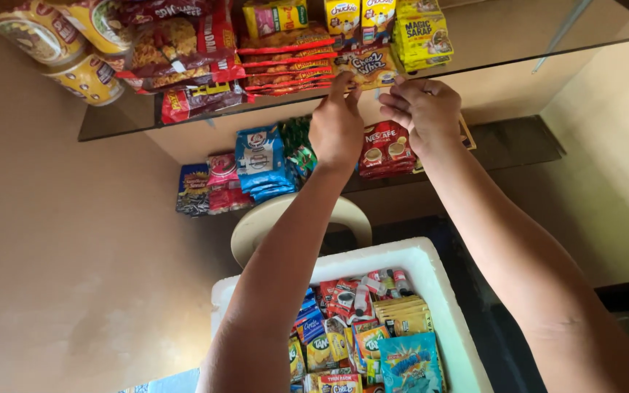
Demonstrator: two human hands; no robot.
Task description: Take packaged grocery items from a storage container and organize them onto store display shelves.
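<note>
Up at the top centre of the frame, both hands reach to the front edge of a glass shelf (489,51). The left hand (336,127) has its fingertips (343,84) pressed together against the lower edge of an orange snack packet (368,67), seemingly pinching it, though the grip itself is hidden behind the knuckles. The right hand (424,109) sits just beside it, fingers curled half shut at the packet's right corner; whether they hold it I cannot tell. The packet lies flat at the shelf's lip, directly above the fingers, its long axis running left to right, and the left hand is the nearer to its middle. Left of it lie stacked red noodle packs (285,62); above right stand yellow sachets (422,36). Beyond the hands, a lower shelf holds red coffee packs (384,145) and blue packs (260,156). Below the arms, a white foam box (445,291) holds mixed sachets (365,327).
</note>
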